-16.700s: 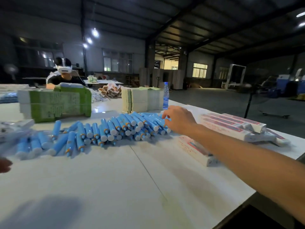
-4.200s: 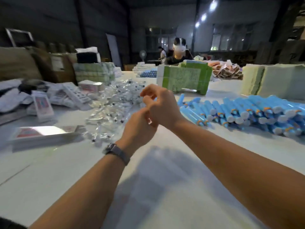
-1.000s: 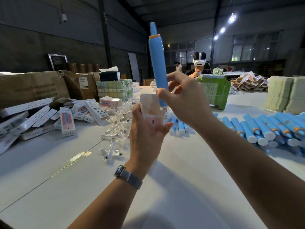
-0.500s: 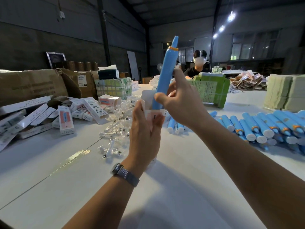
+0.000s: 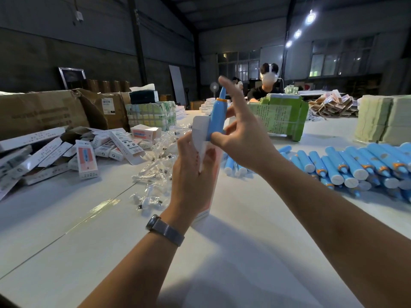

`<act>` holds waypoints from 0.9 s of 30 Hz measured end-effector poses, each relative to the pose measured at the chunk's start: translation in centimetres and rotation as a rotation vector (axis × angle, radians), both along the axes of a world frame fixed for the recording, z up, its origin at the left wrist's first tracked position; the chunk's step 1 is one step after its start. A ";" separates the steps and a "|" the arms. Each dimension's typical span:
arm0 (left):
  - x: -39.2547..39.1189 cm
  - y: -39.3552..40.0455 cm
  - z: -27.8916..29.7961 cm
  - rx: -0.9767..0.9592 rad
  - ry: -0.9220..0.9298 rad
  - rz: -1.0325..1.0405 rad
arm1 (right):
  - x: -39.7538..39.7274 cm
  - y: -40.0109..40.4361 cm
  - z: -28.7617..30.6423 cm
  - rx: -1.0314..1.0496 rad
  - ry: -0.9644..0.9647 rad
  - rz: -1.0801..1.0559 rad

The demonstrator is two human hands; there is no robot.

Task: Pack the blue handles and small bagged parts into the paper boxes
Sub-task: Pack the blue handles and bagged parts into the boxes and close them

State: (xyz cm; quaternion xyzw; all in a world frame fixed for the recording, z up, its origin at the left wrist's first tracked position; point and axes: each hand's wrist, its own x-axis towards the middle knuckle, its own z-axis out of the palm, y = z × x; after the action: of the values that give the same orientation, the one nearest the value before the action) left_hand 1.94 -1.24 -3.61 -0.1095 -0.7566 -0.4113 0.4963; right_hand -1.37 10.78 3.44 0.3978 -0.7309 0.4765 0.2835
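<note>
Head view: your left hand [image 5: 192,174] is wrapped around an upright paper box [image 5: 209,174], fingers curled about its body, the box's lower end resting on the white table [image 5: 222,252]. The box's top flap [image 5: 200,130] stands open and bends back toward you. A grey watch [image 5: 165,230] sits on that wrist.

Your right hand [image 5: 242,138] holds a blue handle [image 5: 216,121] with the thumb pressed against its lower part, just at the box's mouth. Your forefinger is stretched up along the handle past its tip, and the other fingers are only loosely bent behind it. The handle's lower part is inside the box opening; its orange ring and narrow tip stick out above, leaning slightly right.

To the right, a heap of blue handles [image 5: 347,165] lies on the table, well apart from your hands, white end caps facing you. A few more handles [image 5: 233,167] lie just behind the box you hold. Left of your hands, small bagged parts [image 5: 153,170] in clear plastic are scattered across the table. Farther left is a pile of paper boxes [image 5: 86,156], some flat, some folded open. Behind them stand brown cartons [image 5: 42,112] and wrapped green-and-white stacks [image 5: 151,116]. Across the table a green bundle [image 5: 278,116] sits before another person [image 5: 264,90] wearing a headset.
</note>
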 end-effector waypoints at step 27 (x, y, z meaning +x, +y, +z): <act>1.4 -4.6 3.5 0.330 0.285 0.356 | -2.1 -11.4 -9.8 0.777 -0.179 0.088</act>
State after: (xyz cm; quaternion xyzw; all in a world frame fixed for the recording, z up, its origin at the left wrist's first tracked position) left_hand 3.32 -5.88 -0.08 0.0505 -0.6092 -0.4158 0.6733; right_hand -3.47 -0.58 -6.37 0.4631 -0.8609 0.2091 0.0265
